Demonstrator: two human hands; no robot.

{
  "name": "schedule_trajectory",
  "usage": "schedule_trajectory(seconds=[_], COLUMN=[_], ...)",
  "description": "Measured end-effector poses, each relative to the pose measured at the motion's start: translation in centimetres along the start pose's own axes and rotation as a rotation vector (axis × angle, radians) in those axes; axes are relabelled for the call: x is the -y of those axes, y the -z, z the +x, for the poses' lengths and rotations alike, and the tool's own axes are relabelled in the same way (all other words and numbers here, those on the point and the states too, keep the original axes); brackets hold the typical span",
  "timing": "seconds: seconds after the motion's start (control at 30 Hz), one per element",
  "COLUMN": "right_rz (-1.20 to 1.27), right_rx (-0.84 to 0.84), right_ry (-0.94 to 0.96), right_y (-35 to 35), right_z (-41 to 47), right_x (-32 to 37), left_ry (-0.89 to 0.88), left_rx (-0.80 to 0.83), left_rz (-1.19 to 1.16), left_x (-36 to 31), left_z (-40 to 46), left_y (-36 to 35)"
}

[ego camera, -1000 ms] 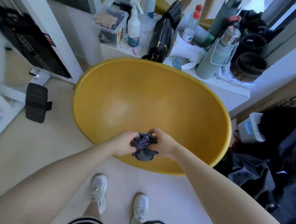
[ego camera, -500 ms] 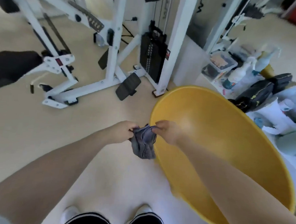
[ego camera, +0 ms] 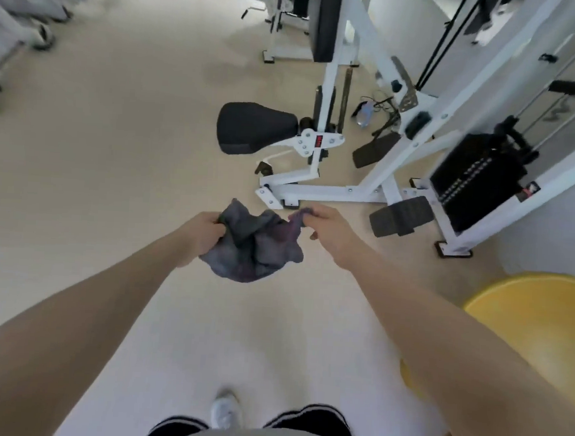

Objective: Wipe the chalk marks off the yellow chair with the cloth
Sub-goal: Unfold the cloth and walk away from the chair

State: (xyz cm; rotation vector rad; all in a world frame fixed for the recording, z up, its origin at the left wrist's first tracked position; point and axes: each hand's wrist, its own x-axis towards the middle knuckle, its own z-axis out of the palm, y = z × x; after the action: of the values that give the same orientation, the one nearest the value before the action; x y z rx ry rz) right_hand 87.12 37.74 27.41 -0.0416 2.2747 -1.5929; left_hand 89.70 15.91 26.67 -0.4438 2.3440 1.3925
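A crumpled grey-purple cloth (ego camera: 256,244) hangs in the air between my hands, over the beige floor. My left hand (ego camera: 202,235) grips its left edge. My right hand (ego camera: 325,230) pinches its upper right corner. The yellow chair (ego camera: 537,317) shows only as a curved rim and part of its bowl at the lower right edge, well to the right of the cloth and partly behind my right forearm. No chalk marks are visible on the part in view.
A white weight machine (ego camera: 357,188) with a black seat (ego camera: 251,127), foot pads (ego camera: 401,215) and a black weight stack (ego camera: 474,181) stands just beyond my hands. More equipment stands at the far left (ego camera: 20,13). Bare beige floor spreads left of the cloth.
The view has swung left, so the chair slid from the centre to the lower right edge. My hands have drawn apart, spreading the cloth wider between them.
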Motion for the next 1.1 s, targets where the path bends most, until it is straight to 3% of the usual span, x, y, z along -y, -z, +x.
schedule_trajectory(seconds=[0.17,0.33,0.53,0.87,1.0,1.1], right_rz=[0.098,-0.017,0.034,-0.021,0.021,0.106], right_rx=[0.228,0.323,0.317,0.052,-0.039,-0.094], right_ry=[-0.129,-0.133,0.031,-0.007,-0.027,-0.057], right_y=[-6.1,-10.0,-15.5,-16.8,-15.8,-14.5], right_z=[6.0,13.5,26.4,48.2,53.9,57.6], right_x=[3.7,7.5,12.9,23.7,26.2,26.6], left_ry=[0.139,0.027,-0.087,-0.115,-0.141,-0.235], left_rx=[-0.124,-0.014,-0.002,0.178,0.322,0.471], left_rz=[-0.419,-0.203,-0.231,-0.14,-0.301,-0.246], left_x=[2.4,2.9,1.0,-8.8,-12.5,-14.8], left_z=[1.2,5.6,17.3,39.2,45.8,50.1], left_y=[9.5,15.5,21.7,33.4,35.4,35.2])
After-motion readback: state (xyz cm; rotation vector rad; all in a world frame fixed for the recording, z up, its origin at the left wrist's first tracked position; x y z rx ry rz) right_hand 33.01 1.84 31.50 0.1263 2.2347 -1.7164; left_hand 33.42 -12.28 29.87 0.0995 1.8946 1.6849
